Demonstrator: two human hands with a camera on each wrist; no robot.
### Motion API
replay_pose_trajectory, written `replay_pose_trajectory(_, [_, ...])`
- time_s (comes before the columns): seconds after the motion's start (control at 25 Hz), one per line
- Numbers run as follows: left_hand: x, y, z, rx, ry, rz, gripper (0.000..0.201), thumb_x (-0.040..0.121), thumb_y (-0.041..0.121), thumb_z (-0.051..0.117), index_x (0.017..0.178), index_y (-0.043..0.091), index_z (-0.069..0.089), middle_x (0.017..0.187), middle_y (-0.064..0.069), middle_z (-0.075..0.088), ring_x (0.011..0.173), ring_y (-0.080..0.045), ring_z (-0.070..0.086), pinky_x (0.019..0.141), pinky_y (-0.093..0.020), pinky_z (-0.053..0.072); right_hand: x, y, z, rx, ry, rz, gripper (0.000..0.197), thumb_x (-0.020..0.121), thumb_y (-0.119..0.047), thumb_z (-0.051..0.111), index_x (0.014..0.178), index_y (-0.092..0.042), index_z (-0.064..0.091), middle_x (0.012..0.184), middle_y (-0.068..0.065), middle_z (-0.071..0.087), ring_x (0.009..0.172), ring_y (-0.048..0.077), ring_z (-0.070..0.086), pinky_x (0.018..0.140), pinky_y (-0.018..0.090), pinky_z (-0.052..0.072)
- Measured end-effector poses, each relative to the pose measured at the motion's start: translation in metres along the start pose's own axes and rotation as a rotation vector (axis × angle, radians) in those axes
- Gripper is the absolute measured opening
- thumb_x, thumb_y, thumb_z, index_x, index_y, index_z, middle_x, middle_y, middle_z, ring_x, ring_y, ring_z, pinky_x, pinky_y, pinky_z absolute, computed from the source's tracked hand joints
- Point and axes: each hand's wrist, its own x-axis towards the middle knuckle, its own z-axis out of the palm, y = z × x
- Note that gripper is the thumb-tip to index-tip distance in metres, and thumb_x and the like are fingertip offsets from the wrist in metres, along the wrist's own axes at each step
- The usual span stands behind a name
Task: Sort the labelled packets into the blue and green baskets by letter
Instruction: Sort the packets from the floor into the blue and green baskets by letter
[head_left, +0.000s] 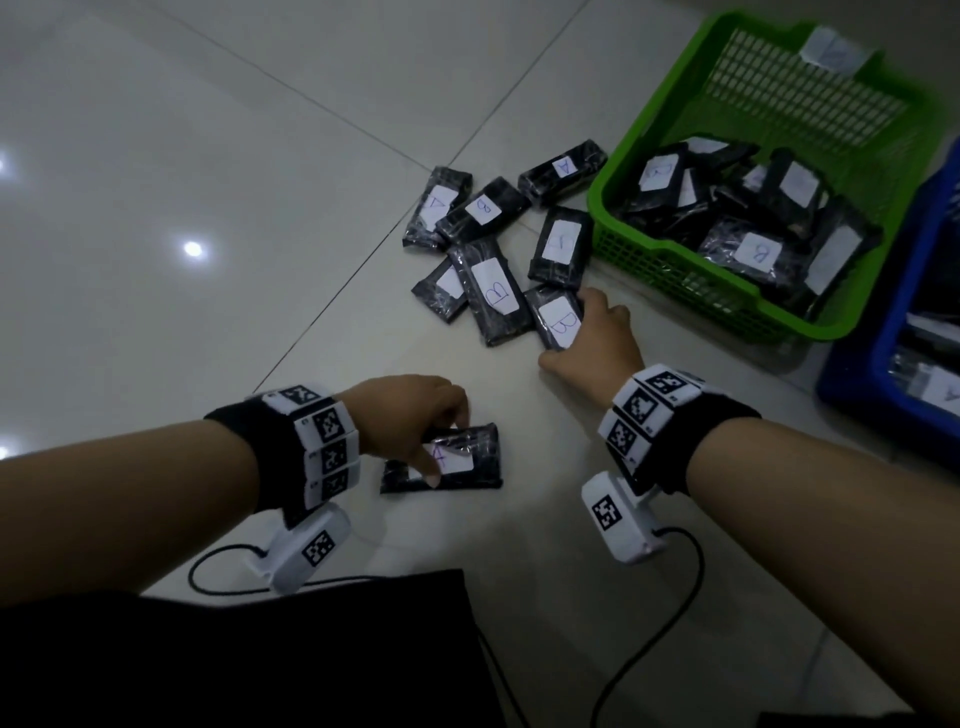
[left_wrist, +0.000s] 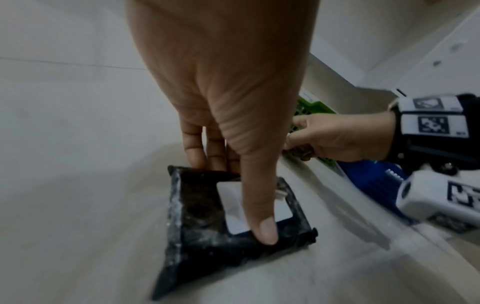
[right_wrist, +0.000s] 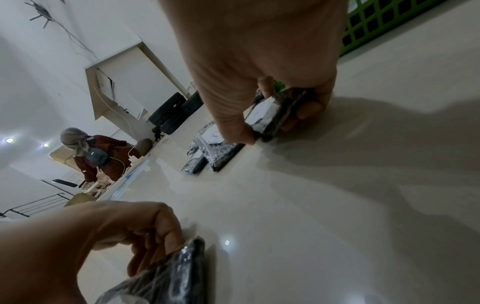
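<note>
Several black packets with white letter labels lie in a pile (head_left: 493, 244) on the tiled floor. My left hand (head_left: 415, 421) pinches a packet marked A (head_left: 467, 457) near me, thumb on its label and fingers behind its far edge (left_wrist: 205, 207). My right hand (head_left: 597, 338) grips a packet marked B (head_left: 558, 322) at the near right of the pile, thumb and fingers round its sides (right_wrist: 272, 115). The green basket (head_left: 675, 93) at the right holds several packets. The blue basket (head_left: 893, 332) is at the far right edge.
A person in a red top (right_wrist: 101, 160) crouches far off across the room. Cables (head_left: 649, 649) trail from my wrist cameras over the floor. A dark cloth (head_left: 260, 660) covers my lap in the foreground. Bare tiles (head_left: 182, 182) stretch to the left.
</note>
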Motion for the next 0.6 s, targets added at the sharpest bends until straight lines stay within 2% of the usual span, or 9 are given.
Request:
replay_pose_trajectory(0.12, [0.0,0.001,0.001,-0.075,0.032,-0.07,0.047,0.068,0.043,0.079,0.103,0.022,0.058,0.097,0.003,0.054,0.09,-0.018,0.053,0.074,-0.027,0.041,-0.002,-0.005,0.002,0.031,0.015,-0.01,0.074,0.072,-0.024,0.071,0.136,-0.014,0.034,0.123,0.017,0.047,0.107,0.034,0.052,0.078,0.028,0.038])
replay_pose_trajectory(0.24, [0.001,0.003,-0.014,-0.217,0.132,-0.107,0.036,0.078,0.047,0.069,0.098,0.019,0.061,0.098,0.001,0.056,0.093,-0.018,0.055,0.077,-0.026,0.041,-0.006,-0.006,0.004,0.065,0.031,-0.011,0.067,0.073,-0.028,0.069,0.132,-0.014,0.039,0.12,0.016,0.054,0.104,0.034,0.056,0.079,0.031,0.043])
replay_pose_trajectory(0.36, [0.004,0.003,-0.038,-0.447,0.208,-0.19,0.04,0.084,0.051,0.06,0.097,0.014,0.064,0.092,-0.002,0.062,0.084,-0.016,0.056,0.078,-0.029,0.044,-0.01,-0.005,0.0,0.121,0.066,-0.004,0.055,0.075,-0.039,0.068,0.121,-0.015,0.047,0.113,0.011,0.062,0.096,0.029,0.061,0.079,0.034,0.051])
replay_pose_trajectory(0.44, [0.01,0.001,-0.05,-0.604,0.247,-0.192,0.042,0.085,0.053,0.057,0.094,0.012,0.065,0.084,-0.005,0.062,0.077,-0.019,0.057,0.083,-0.034,0.048,-0.012,-0.003,-0.006,0.173,0.087,-0.005,0.052,0.077,-0.044,0.067,0.118,-0.015,0.051,0.11,0.008,0.063,0.096,0.026,0.062,0.08,0.032,0.051])
replay_pose_trajectory(0.52, [0.017,0.002,-0.061,-0.777,0.294,-0.165,0.036,0.085,0.051,0.059,0.094,0.018,0.068,0.089,-0.007,0.068,0.083,-0.023,0.063,0.09,-0.04,0.05,-0.014,-0.001,-0.015,0.234,0.108,-0.017,0.047,0.081,-0.043,0.065,0.117,-0.015,0.054,0.109,0.005,0.065,0.095,0.022,0.062,0.079,0.03,0.049])
replay_pose_trajectory(0.6, [0.026,0.008,-0.073,-0.921,0.334,-0.162,0.03,0.086,0.045,0.06,0.096,0.019,0.07,0.097,-0.011,0.07,0.087,-0.024,0.064,0.093,-0.044,0.05,-0.016,0.001,-0.027,0.311,0.124,-0.025,0.038,0.087,-0.037,0.061,0.118,-0.016,0.057,0.107,0.001,0.066,0.093,0.017,0.061,0.075,0.025,0.044])
